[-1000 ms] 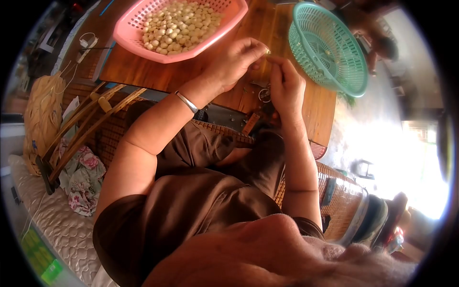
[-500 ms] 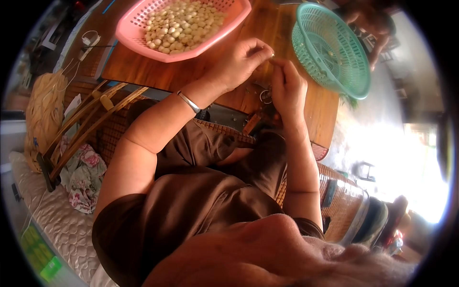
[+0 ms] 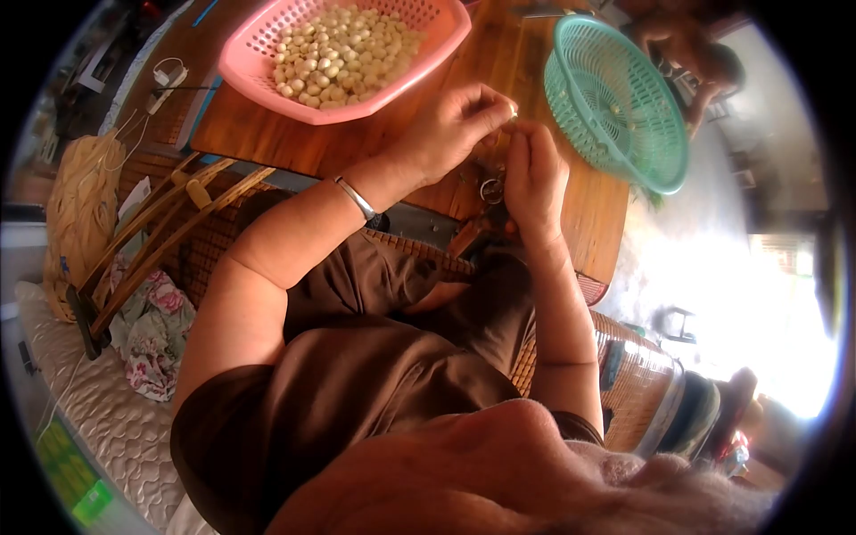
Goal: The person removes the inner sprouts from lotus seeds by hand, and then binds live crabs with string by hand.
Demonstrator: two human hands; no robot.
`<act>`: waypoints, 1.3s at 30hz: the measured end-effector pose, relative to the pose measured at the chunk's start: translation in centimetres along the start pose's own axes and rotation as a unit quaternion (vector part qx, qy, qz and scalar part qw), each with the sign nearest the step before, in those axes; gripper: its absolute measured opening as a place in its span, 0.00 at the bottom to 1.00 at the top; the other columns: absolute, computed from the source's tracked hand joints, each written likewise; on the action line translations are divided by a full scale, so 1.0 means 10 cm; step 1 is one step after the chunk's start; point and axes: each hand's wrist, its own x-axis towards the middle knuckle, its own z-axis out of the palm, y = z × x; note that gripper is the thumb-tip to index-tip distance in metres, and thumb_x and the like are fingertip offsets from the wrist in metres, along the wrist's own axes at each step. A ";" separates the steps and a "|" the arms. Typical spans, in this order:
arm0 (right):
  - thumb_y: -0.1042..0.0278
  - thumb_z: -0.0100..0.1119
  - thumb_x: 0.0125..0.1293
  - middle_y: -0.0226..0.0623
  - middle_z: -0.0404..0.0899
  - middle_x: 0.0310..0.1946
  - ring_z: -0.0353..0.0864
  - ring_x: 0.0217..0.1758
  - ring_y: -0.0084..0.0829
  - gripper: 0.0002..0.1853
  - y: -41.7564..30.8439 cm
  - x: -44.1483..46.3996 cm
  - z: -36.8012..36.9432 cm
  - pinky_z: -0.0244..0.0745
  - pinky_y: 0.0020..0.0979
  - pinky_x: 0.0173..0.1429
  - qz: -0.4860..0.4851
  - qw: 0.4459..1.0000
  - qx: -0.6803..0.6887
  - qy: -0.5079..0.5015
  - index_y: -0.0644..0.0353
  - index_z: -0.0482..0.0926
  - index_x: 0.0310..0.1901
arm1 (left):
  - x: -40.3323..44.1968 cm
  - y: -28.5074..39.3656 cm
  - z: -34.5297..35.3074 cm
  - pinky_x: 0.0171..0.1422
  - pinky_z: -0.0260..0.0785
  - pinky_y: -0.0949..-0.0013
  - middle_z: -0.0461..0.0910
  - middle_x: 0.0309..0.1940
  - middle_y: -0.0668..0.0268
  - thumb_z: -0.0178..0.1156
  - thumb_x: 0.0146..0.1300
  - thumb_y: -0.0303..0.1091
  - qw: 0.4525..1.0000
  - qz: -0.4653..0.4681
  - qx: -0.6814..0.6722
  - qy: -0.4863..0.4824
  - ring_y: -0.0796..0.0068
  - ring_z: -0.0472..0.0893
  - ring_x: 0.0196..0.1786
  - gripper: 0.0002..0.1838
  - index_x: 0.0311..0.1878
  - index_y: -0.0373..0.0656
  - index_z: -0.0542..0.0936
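My left hand (image 3: 464, 134), below a silver bracelet on the wrist, is closed in a pinch between the two baskets. A small pale thing (image 3: 514, 112) shows at its thumb tip, too small to name. Close beside it, my right hand (image 3: 538, 174) is also closed, with thumb and forefinger pressed together near the left fingertips; what it holds is hidden. Beyond my left hand stands a pink plastic basket (image 3: 234, 61) holding many pale, round seeds or nuts (image 3: 334, 58). A green plastic basket (image 3: 571, 111) stands to the right of my right hand.
Both baskets stand on a wooden table (image 3: 259, 143). A metal ring (image 3: 491, 190) lies below my hands, among dark things I cannot make out. Another person (image 3: 695, 58) is beyond the green basket. Wooden poles (image 3: 178, 236) and a floral cloth (image 3: 156, 330) are at left.
Both hands sit slightly lower in view, as do the baskets. The hands stay pinched close together, and the small pale thing still shows at the left thumb tip.
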 end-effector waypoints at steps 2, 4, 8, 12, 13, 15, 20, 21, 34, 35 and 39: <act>0.76 0.51 0.69 0.44 0.83 0.28 0.83 0.26 0.39 0.06 0.00 0.00 0.01 0.75 0.34 0.30 0.010 1.000 0.004 -0.006 0.61 0.78 0.42 | -0.03 0.03 0.02 0.39 0.68 0.81 0.76 0.33 0.73 0.59 0.71 0.38 1.000 -0.004 -0.020 -0.002 0.86 0.73 0.34 0.12 0.48 0.39 0.80; 0.75 0.50 0.70 0.43 0.82 0.26 0.83 0.25 0.37 0.06 0.02 0.00 0.02 0.75 0.33 0.29 -0.009 1.000 0.006 0.002 0.62 0.78 0.41 | -0.04 0.05 0.02 0.39 0.68 0.81 0.76 0.33 0.73 0.59 0.72 0.37 0.999 -0.008 -0.041 -0.010 0.86 0.73 0.34 0.12 0.49 0.39 0.79; 0.74 0.50 0.70 0.41 0.81 0.23 0.82 0.23 0.34 0.06 0.00 -0.01 0.01 0.74 0.32 0.28 -0.005 1.000 0.010 0.000 0.62 0.77 0.42 | -0.05 0.08 0.02 0.38 0.68 0.81 0.76 0.32 0.73 0.58 0.72 0.37 0.999 -0.011 -0.047 -0.019 0.87 0.73 0.34 0.11 0.49 0.39 0.79; 0.75 0.50 0.71 0.39 0.80 0.22 0.82 0.22 0.32 0.05 0.00 -0.02 0.02 0.74 0.30 0.27 -0.014 1.000 0.022 0.000 0.63 0.77 0.42 | -0.06 0.06 0.02 0.38 0.69 0.82 0.76 0.32 0.74 0.59 0.72 0.36 0.998 -0.003 -0.056 -0.021 0.87 0.73 0.33 0.11 0.48 0.39 0.79; 0.75 0.50 0.71 0.38 0.81 0.22 0.82 0.22 0.31 0.05 0.00 -0.02 0.01 0.74 0.30 0.27 -0.012 1.000 0.023 -0.005 0.63 0.77 0.42 | -0.06 0.06 0.03 0.37 0.69 0.82 0.77 0.32 0.74 0.59 0.72 0.36 0.998 -0.008 -0.065 -0.021 0.88 0.73 0.33 0.10 0.48 0.39 0.79; 0.75 0.50 0.71 0.38 0.81 0.22 0.83 0.23 0.31 0.05 -0.02 -0.02 0.01 0.75 0.29 0.28 -0.016 0.999 0.028 -0.005 0.63 0.77 0.43 | -0.07 0.07 0.04 0.37 0.69 0.82 0.77 0.32 0.74 0.59 0.72 0.36 0.997 -0.012 -0.073 -0.020 0.88 0.73 0.33 0.10 0.48 0.40 0.79; 0.77 0.50 0.71 0.37 0.82 0.23 0.85 0.25 0.31 0.05 0.03 -0.02 0.03 0.77 0.29 0.29 -0.033 0.999 0.042 -0.007 0.63 0.77 0.43 | -0.06 0.05 0.03 0.35 0.69 0.81 0.77 0.31 0.74 0.59 0.72 0.35 0.999 -0.001 -0.051 -0.017 0.88 0.73 0.31 0.08 0.47 0.41 0.79; 0.77 0.50 0.71 0.37 0.82 0.23 0.84 0.24 0.30 0.05 0.03 -0.02 0.04 0.76 0.29 0.29 -0.033 0.998 0.049 -0.004 0.63 0.76 0.43 | -0.06 0.06 0.03 0.35 0.69 0.81 0.77 0.31 0.74 0.59 0.72 0.35 0.999 0.003 -0.048 -0.017 0.88 0.73 0.31 0.08 0.47 0.41 0.79; 0.77 0.51 0.71 0.33 0.78 0.21 0.76 0.23 0.19 0.05 0.07 -0.01 -0.01 0.71 0.24 0.30 0.011 0.991 0.129 -0.044 0.64 0.77 0.43 | -0.03 0.02 0.02 0.44 0.71 0.81 0.78 0.36 0.74 0.60 0.70 0.33 0.993 0.091 0.069 -0.004 0.88 0.76 0.39 0.07 0.44 0.40 0.78; 0.77 0.51 0.71 0.33 0.78 0.21 0.76 0.23 0.19 0.05 0.07 -0.01 -0.02 0.71 0.24 0.30 0.011 0.991 0.129 -0.045 0.64 0.77 0.43 | -0.03 0.02 0.01 0.44 0.71 0.81 0.78 0.36 0.74 0.60 0.70 0.33 0.993 0.091 0.068 -0.004 0.88 0.76 0.39 0.07 0.44 0.40 0.78; 0.77 0.50 0.71 0.31 0.76 0.21 0.75 0.24 0.19 0.06 0.05 -0.01 -0.03 0.71 0.23 0.30 0.013 0.992 0.115 -0.051 0.65 0.77 0.43 | -0.05 0.04 0.00 0.47 0.71 0.79 0.78 0.37 0.74 0.61 0.70 0.32 0.986 0.107 0.128 -0.025 0.87 0.76 0.42 0.06 0.44 0.41 0.77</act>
